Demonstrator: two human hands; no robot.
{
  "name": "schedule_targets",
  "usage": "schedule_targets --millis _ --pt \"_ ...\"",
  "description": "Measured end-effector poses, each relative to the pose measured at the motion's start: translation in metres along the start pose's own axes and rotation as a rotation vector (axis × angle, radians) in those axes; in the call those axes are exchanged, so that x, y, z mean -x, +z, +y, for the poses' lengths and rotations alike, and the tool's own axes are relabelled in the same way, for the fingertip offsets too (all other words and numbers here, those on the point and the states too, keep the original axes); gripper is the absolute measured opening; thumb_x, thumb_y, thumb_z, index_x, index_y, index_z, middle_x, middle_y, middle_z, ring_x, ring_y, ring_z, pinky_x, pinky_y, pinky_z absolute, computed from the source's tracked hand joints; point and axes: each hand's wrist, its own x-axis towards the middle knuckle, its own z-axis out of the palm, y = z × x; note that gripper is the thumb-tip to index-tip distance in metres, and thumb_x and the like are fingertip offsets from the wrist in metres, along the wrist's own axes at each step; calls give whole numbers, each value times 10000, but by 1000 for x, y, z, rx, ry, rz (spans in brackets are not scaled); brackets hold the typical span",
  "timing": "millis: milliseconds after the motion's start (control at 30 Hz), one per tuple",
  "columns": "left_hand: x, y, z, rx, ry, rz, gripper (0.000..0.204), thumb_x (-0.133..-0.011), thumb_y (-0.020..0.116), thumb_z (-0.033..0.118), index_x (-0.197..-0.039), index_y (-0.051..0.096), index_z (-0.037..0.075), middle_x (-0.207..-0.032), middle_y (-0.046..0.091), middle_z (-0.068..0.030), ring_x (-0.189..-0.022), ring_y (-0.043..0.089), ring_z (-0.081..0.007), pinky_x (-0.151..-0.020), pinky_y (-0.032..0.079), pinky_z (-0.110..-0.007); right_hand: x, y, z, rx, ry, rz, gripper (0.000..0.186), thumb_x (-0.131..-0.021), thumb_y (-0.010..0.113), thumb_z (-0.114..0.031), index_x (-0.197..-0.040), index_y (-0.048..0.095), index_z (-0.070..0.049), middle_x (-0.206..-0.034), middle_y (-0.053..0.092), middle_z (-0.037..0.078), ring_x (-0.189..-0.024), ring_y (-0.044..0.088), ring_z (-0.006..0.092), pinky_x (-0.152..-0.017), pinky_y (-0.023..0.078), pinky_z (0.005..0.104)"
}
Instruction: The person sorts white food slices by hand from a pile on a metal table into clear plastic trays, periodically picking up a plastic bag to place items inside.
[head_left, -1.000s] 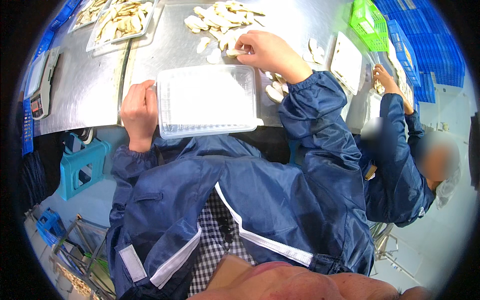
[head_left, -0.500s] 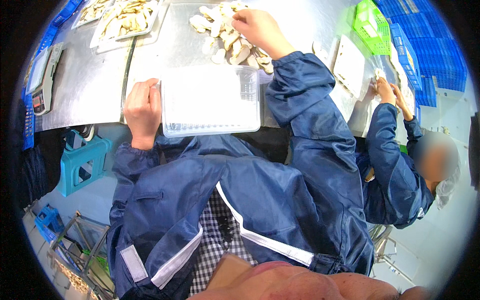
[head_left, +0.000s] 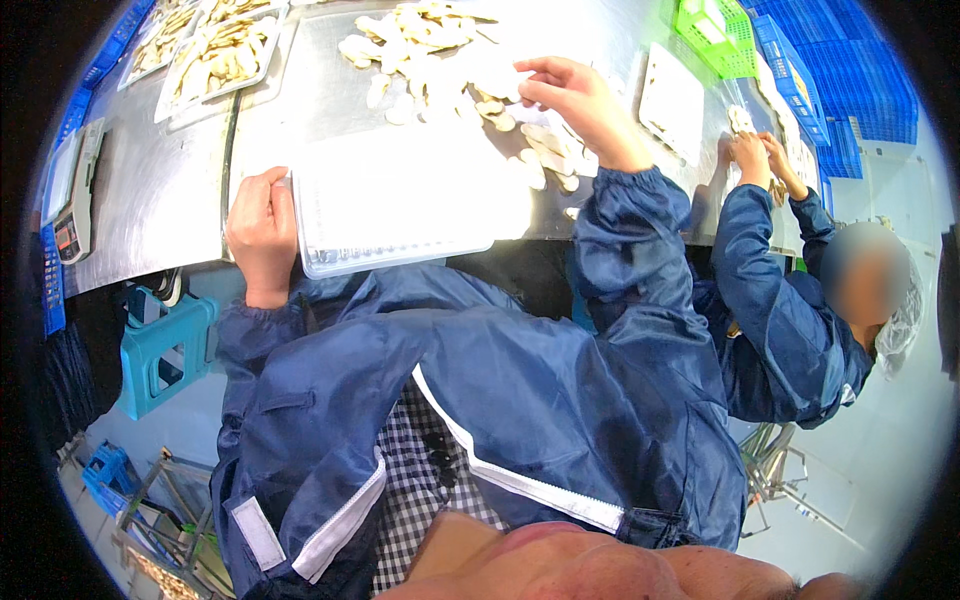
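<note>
A clear plastic tray [head_left: 400, 212] sits at the near edge of the metal table. My left hand [head_left: 262, 232] is closed on the tray's left rim. Beyond the tray lies a loose pile of pale mushroom slices [head_left: 420, 38]. A smaller group of slices [head_left: 548, 152] lies to the right of the tray, close to my right wrist. Over the table, above the slices, my right hand [head_left: 585, 105] has its fingers stretched out and apart, with nothing visible in them. Glare washes out part of the tray and the pile.
Filled trays of slices [head_left: 222, 52] stand at the far left, near a weighing scale [head_left: 78, 200]. A white board [head_left: 672, 100] and a green basket [head_left: 718, 38] are at the right. A co-worker's hands [head_left: 757, 158] handle slices there. A teal stool [head_left: 165, 350] stands below the table.
My right hand has moved right from the pile, and its fingers have spread. Some slices now lie apart at the right. My left hand stays at the tray's rim; the view has shifted slightly.
</note>
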Motion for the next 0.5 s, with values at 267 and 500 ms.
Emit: schedule_targets --millis 267,500 --pt "1 -1 -2 -68 16 -14 132 -885 579 1 -956 688 22 -837 650 -144 -714 632 -325 -633 493 -403 62 -38 12 266 108 -27 290 -935 687 -230 -1127 698 -13 -825 663 18 -783 610 83 -706 486 250" --pt "-2 -7 -3 -81 0 -13 136 -887 574 4 -954 691 24 -833 648 -143 -706 626 -329 -631 488 -407 -54 21 -17 584 -525 149 290 -865 702 -262 -1035 721 -28 -905 707 151 -835 682 297 -770 532 370"
